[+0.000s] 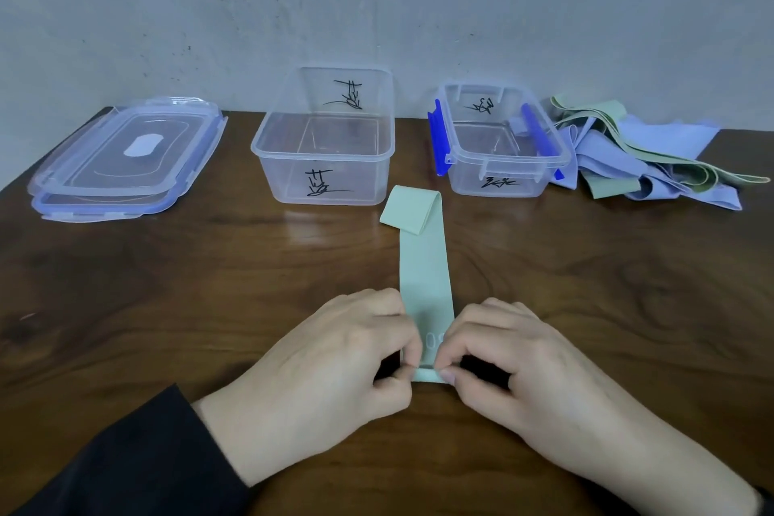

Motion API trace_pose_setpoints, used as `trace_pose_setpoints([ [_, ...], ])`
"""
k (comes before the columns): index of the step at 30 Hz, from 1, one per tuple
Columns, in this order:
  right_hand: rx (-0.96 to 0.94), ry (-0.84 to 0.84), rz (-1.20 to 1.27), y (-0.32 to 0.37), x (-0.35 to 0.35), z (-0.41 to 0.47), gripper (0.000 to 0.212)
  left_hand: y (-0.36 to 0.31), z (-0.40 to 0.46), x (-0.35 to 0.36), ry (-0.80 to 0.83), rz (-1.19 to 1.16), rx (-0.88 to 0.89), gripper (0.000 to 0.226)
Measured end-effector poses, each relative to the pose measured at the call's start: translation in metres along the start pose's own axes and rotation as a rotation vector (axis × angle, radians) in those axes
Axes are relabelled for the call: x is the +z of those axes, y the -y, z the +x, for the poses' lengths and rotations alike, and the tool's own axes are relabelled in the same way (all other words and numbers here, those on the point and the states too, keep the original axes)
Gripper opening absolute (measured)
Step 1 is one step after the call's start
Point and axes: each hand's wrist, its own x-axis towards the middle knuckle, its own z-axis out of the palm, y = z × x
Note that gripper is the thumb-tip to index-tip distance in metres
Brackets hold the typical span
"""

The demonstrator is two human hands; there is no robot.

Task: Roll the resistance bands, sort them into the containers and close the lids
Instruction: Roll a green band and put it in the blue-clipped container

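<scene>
Pale green band (425,264) lies flat on the wooden table (167,285), running away from the person; far end folded over, just in front of the two tubs. Left hand (331,364) and right hand (515,373) each pinch the near end, which is turned up into a small fold. Big tub (326,147) and small tub (502,142) stand open, both marked in black pen. Lids (125,159) stacked at far left. Heap of bands (645,155), purple and green, right of the small tub.
</scene>
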Motion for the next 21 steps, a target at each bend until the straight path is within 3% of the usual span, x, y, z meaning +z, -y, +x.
trace_pose_setpoints([
  [16, -0.068, -0.058, -0.071, -0.0059, 0.0032, 0.0007, 0.022, 0.0015, 0.0002, 0.0014, -0.02, 0.042, 0.032, 0.007],
  [21, -0.05, -0.074, -0.061, -0.0049, 0.0032, 0.0014, 0.024, -0.0005, 0.0006, 0.001, -0.044, 0.045, 0.009, 0.019],
])
